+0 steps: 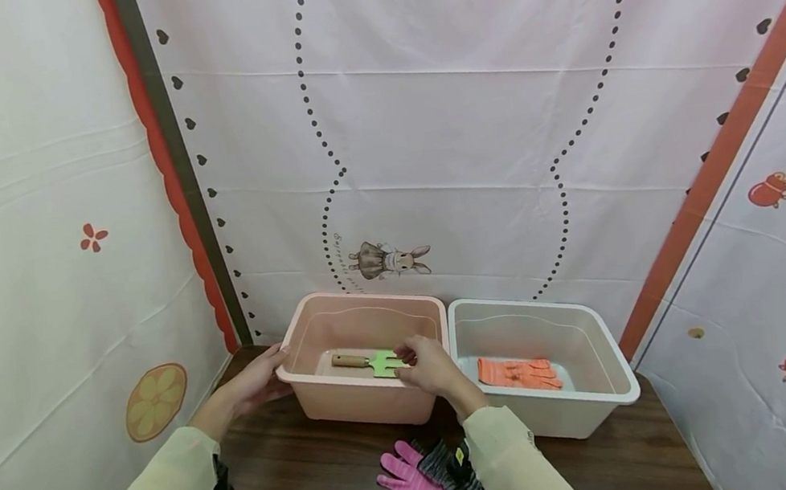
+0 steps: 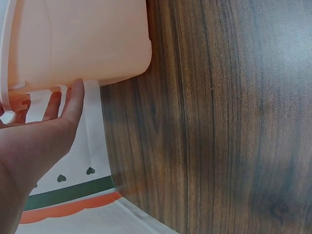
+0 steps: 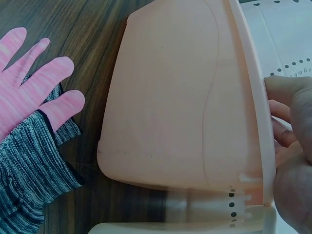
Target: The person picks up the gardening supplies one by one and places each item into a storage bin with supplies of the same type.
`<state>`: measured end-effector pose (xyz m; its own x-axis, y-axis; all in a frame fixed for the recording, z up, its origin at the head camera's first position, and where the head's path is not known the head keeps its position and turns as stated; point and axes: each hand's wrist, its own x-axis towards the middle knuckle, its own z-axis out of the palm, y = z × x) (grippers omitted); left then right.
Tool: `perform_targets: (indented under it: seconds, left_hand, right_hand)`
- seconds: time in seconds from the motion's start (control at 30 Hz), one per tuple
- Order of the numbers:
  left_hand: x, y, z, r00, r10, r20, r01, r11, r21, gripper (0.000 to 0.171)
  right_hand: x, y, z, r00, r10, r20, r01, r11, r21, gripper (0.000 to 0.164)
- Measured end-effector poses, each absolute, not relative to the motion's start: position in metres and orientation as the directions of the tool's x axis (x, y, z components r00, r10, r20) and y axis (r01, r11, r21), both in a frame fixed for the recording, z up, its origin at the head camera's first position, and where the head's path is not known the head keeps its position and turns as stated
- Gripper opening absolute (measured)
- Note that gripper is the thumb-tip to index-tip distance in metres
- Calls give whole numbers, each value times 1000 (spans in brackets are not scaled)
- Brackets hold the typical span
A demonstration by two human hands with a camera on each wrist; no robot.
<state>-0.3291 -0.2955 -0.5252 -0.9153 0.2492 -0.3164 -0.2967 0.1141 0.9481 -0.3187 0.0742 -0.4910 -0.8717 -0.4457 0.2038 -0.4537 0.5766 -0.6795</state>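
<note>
Pink plastic around the garden fork (image 1: 381, 363), low in the left bin (image 1: 360, 404). With the left hand (image 1: 257, 383), a bent-fingered hold on its left rim (image 1: 295, 318); with the right hand (image 1: 432, 368), curled fingers at the tines (image 1: 394, 364), impossible to tell whether pinching. Possible slip from a tines-only hold; possible tilt from uneven rim pressure.

A dark wood-grain table (image 1: 281, 472) carries a pink bin (image 1: 360, 407), a white bin (image 1: 565, 413) and knit gloves (image 1: 415, 487).

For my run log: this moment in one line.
left hand: touches pink bin; right hand: at green fork inside, grip unclear; white bin: orange glove; table: pink glove
</note>
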Motion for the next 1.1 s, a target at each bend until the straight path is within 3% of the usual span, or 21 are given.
perform_targets:
  seconds: [1.1]
  left_hand:
    - [-330, -296, -524, -912, 245, -328, -313, 98, 945, 70]
  right_hand:
    - [-317, 76, -490, -869, -435, 238, -464, 548, -696, 27]
